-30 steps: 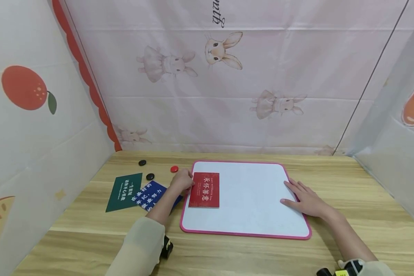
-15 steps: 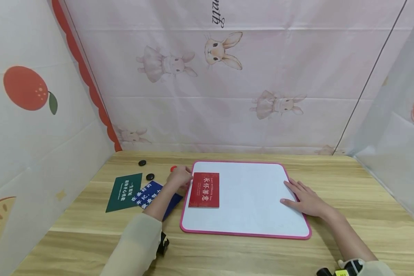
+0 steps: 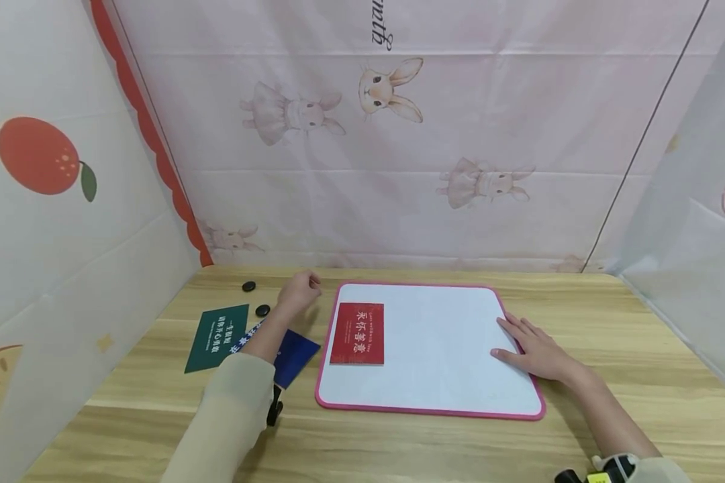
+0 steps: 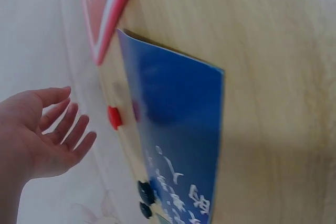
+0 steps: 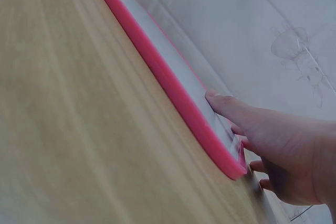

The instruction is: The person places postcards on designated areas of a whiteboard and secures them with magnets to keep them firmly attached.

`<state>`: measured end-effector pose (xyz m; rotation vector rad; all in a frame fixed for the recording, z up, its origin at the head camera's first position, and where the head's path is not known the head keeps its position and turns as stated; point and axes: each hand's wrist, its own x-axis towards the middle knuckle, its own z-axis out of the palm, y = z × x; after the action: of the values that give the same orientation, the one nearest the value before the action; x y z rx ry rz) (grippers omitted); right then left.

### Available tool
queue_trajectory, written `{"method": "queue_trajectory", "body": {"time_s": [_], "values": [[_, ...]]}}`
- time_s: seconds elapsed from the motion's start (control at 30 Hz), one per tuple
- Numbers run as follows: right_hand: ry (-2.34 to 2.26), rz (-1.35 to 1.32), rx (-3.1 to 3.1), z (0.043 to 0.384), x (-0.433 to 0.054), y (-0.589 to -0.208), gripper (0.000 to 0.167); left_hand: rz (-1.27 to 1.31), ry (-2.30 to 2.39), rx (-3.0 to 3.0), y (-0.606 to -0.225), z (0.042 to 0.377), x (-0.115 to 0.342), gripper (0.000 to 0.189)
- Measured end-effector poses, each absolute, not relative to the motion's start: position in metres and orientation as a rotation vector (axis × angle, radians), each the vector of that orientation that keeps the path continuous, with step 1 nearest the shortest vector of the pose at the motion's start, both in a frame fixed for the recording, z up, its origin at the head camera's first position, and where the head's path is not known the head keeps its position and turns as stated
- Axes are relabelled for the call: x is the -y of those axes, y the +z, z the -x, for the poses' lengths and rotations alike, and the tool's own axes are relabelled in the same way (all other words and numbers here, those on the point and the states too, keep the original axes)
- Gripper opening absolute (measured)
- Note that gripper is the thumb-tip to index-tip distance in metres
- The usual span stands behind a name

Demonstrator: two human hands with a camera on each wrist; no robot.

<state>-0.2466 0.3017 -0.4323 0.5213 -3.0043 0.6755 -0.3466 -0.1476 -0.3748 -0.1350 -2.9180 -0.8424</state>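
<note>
A whiteboard (image 3: 435, 376) with a pink frame lies flat on the table, bearing a red card (image 3: 358, 334) near its left edge. My left hand (image 3: 300, 292) hovers left of the board's far corner, fingers loosely bent and holding nothing. In the left wrist view a red button magnet (image 4: 114, 117) sits beyond those fingers; the hand hides it in the head view. My right hand (image 3: 534, 349) rests over the board's right edge, thumb on the white surface and fingers spread. Under my left forearm is a blue card (image 3: 296, 357) with white writing, partly covered.
A dark green card (image 3: 217, 337) lies at the table's left. Two black button magnets, the nearer one (image 3: 262, 310) and the farther one (image 3: 249, 286), are behind the cards. Printed cloth walls (image 3: 399, 221) stand at the back and both sides of the wooden table (image 3: 411, 449).
My left hand has left the red card's edge and moved left and away, passing over the red magnet. The card stays on the board. My right hand has not moved.
</note>
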Motion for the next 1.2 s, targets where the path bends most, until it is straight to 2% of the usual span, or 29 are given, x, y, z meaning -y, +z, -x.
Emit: {"method": "queue_trajectory", "body": {"time_s": [0.23,0.47,0.63,1.2], "values": [[0.667,-0.526,3.002,0.247,-0.302,-0.433,0.079,0.026,-0.599,3.014,-0.385,0.353,0.157,0.033],[0.663,-0.534,3.002,0.248,-0.302,-0.433,0.079,0.002,-0.337,3.094,-0.396,0.359,0.164,0.021],[0.646,-0.535,2.999,0.248,-0.302,-0.433,0.079,-0.053,-0.347,3.130,-0.396,0.358,0.162,0.027],[0.662,-0.518,3.014,0.247,-0.300,-0.431,0.080,-0.065,-0.395,3.080,-0.398,0.355,0.160,0.030]]}}
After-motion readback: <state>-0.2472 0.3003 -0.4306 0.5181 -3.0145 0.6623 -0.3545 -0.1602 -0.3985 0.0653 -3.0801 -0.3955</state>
